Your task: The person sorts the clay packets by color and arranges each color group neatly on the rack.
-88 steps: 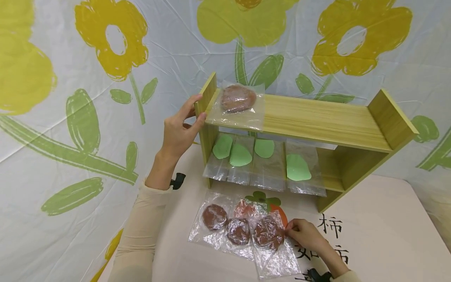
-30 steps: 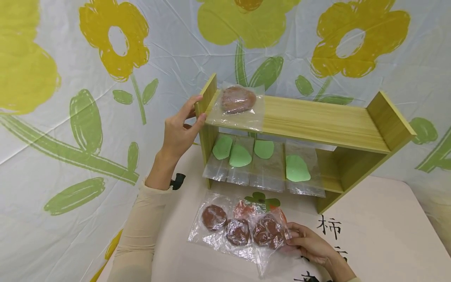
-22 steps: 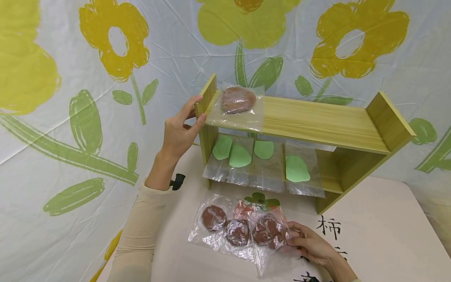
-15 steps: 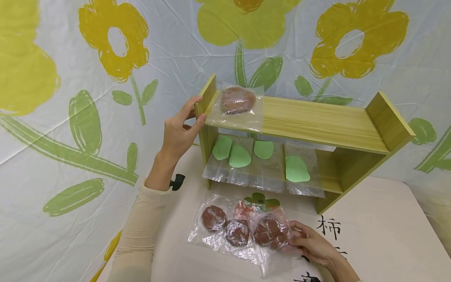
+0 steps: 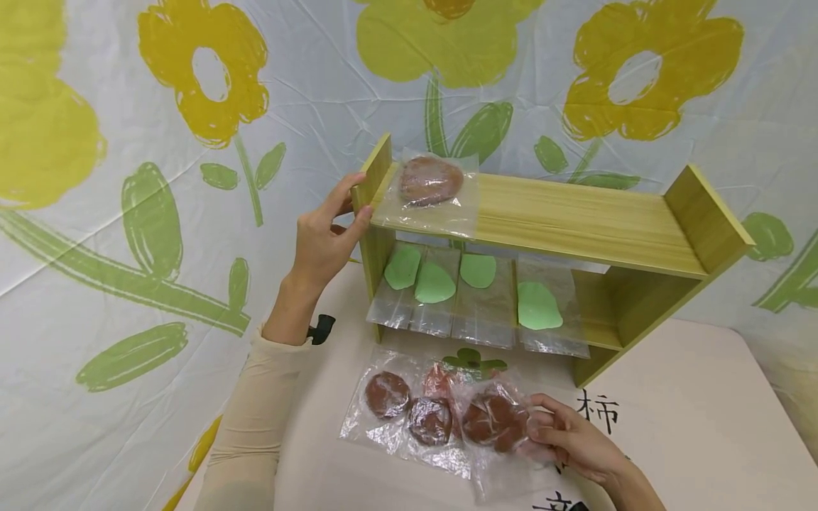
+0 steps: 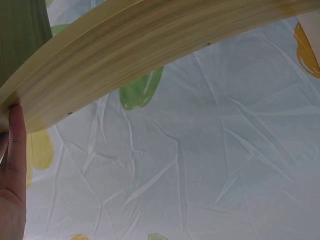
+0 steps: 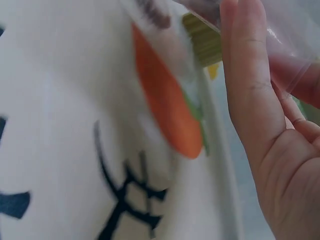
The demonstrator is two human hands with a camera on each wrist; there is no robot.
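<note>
In the head view my left hand (image 5: pixel 326 238) grips the left side panel of the wooden shelf (image 5: pixel 588 220), thumb in front. The left wrist view shows that hand's fingers against the panel (image 6: pixel 150 45). My right hand (image 5: pixel 575 440) pinches the right edge of a clear bag with a brown round piece (image 5: pixel 495 419), over the table in front of the shelf. Left of it lie two more bagged brown pieces, one round (image 5: pixel 388 395) and one partly overlapped (image 5: pixel 430 421). In the right wrist view the right hand (image 7: pixel 270 110) has clear film between thumb and fingers.
A bagged brown piece (image 5: pixel 431 181) lies on the top board's left end. Several bags with green pieces (image 5: pixel 540 305) lie along the lower shelf, their ends hanging over its front. The table (image 5: pixel 690 411) bears black characters. A flowered cloth (image 5: pixel 307 85) hangs behind.
My right hand has gone from the brown piece's edge to pinching its bag, and has shifted slightly right with it. The bag's lower end has moved. My left hand stays on the panel.
</note>
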